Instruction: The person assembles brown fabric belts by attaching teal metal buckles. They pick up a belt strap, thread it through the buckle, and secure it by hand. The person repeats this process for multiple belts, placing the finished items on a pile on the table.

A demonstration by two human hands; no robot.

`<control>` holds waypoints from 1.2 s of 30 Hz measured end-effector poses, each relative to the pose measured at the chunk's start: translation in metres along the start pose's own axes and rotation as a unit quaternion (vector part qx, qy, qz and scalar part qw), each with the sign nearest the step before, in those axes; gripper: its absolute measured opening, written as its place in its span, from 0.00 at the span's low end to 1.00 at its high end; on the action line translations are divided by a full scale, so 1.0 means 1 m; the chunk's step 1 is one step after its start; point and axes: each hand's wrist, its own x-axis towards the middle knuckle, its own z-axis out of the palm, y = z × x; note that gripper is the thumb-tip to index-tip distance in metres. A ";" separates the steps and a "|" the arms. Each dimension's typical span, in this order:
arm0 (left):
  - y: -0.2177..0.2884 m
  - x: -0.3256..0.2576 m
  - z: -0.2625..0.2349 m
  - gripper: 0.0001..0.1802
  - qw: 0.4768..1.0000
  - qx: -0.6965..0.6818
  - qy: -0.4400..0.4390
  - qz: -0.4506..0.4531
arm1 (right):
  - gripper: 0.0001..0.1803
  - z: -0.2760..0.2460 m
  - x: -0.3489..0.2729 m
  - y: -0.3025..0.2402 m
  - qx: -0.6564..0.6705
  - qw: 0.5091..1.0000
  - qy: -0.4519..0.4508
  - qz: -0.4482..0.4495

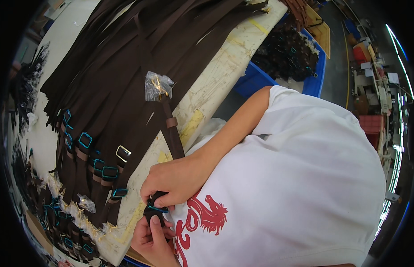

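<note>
A dark brown belt (175, 144) runs down over the table edge to my hands in front of my shirt. My right hand (178, 178) is closed on it just above a blue-edged buckle (157, 208). Below the buckle, my left hand (151, 240) pinches the black strap end, thumb on top. Part of the belt is hidden under my fingers. Farther up, a brown keeper loop (171, 122) encircles the strap. A small clear plastic bag (158, 86) with gold-coloured pieces lies over it.
Many brown belts (113, 84) cover the pale worktable (216, 73), with several buckles (110, 172) near its lower left. Another small plastic bag (86, 203) lies among them. A blue crate (256, 82) of dark straps stands beyond the table. More belts hang at the left edge.
</note>
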 end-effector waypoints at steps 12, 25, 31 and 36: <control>-0.014 0.021 0.017 0.14 0.997 -0.057 0.057 -0.009 | 0.18 -0.001 0.001 0.016 -0.266 0.954 -0.005 -0.139; 0.002 0.002 0.007 0.11 0.998 -0.032 0.006 0.049 | 0.22 -0.009 0.005 0.008 -0.199 0.952 -0.038 -0.229; 0.029 0.014 -0.013 0.10 0.918 0.275 -0.169 0.230 | 0.23 -0.008 0.005 0.012 -0.269 0.930 -0.105 -0.228; 0.013 0.013 -0.017 0.09 0.993 -0.034 -0.085 0.071 | 0.24 -0.005 0.013 0.009 -0.203 0.918 0.034 -0.338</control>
